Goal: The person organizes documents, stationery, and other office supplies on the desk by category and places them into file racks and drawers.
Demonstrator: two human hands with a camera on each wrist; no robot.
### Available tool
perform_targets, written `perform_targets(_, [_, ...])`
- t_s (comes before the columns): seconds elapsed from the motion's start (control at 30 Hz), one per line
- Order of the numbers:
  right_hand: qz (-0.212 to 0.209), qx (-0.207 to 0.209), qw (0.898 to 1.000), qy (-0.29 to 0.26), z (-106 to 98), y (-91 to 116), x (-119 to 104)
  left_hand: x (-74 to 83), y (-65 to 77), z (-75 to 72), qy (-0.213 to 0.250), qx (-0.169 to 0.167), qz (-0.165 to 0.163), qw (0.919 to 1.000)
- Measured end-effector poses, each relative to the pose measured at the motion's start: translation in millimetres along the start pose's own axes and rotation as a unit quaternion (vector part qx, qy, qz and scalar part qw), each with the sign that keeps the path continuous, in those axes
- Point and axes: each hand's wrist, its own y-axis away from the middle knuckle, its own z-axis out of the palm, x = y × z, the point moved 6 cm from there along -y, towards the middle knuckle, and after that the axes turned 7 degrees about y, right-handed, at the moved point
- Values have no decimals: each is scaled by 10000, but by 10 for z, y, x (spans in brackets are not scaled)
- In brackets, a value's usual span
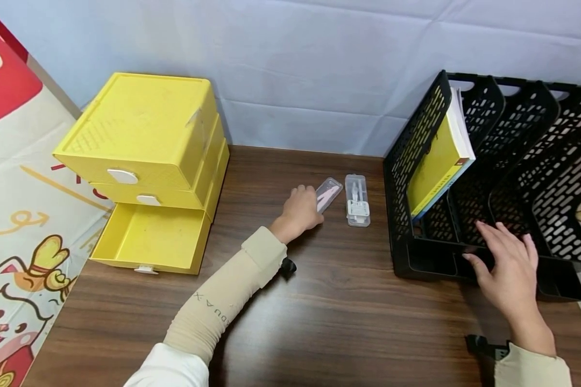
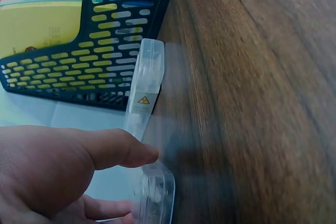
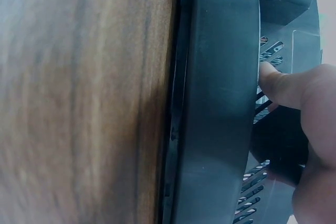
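Note:
My left hand [image 1: 302, 208] rests low over the table, thumb and fingers pinching the near end of a slim clear plastic case [image 1: 330, 192] with a slender pink item inside. In the left wrist view, the thumb [image 2: 128, 149] lies on one side of this case [image 2: 157, 195]. Just right of it lies a second clear case [image 1: 357, 199] with a pale label. My right hand [image 1: 509, 266] is at the front of a black file organizer [image 1: 416, 258], fingers loosely extended over its front compartments. The right wrist view has the thumb [image 3: 278, 85] at the front wall's rim.
A yellow book [image 1: 436, 164] leans upright in the organizer's left slot. At the left stands a yellow drawer unit [image 1: 135, 118], its bottom drawer [image 1: 157, 236] pulled out. Pale cloth [image 1: 300, 70] hangs behind the wooden table [image 1: 348, 322].

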Motion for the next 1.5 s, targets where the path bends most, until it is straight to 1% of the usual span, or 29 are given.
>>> perform_targets(0.17, [-9,-4,10000,-1,1,0,4,-15,3,-29,-105,-165,3,9998])
perform_targets(0.33, [17,-60,10000,26,-1,0,2,-20,27,-96,-222,-280,2,9994])
perform_targets(0.43, [26,-73,10000,32,-3,2,1,-27,57,-149,-295,-328,22,9990])
perform_targets(0.53, [14,-62,10000,25,-5,4,0,-29,115,-206,-293,-406,134,9987])
perform_targets(0.63, [-5,-35,10000,4,-6,7,2,-25,200,-273,-268,-462,278,9982])
perform_targets(0.73, [-12,-5,10000,-18,-9,2,8,-4,298,-361,-275,-443,412,9978])
perform_targets(0.87, [-17,2,10000,-33,-3,0,14,27,437,-494,-313,-273,600,9973])
perform_targets(0.97, [-17,-12,10000,-18,5,4,18,39,551,-594,-282,-84,754,9967])
perform_targets(1.1, [-21,8,10000,-15,5,4,22,28,710,-702,-237,75,872,9959])
perform_targets(1.2, [-29,26,10000,-25,4,7,24,-16,827,-748,-252,126,929,9953])
perform_targets(1.33, [-24,-18,10000,-2,11,13,27,-114,984,-802,-273,219,1073,9936])
perform_targets(1.5, [-22,-72,10000,14,17,11,34,-224,1160,-929,-296,360,1280,9907])
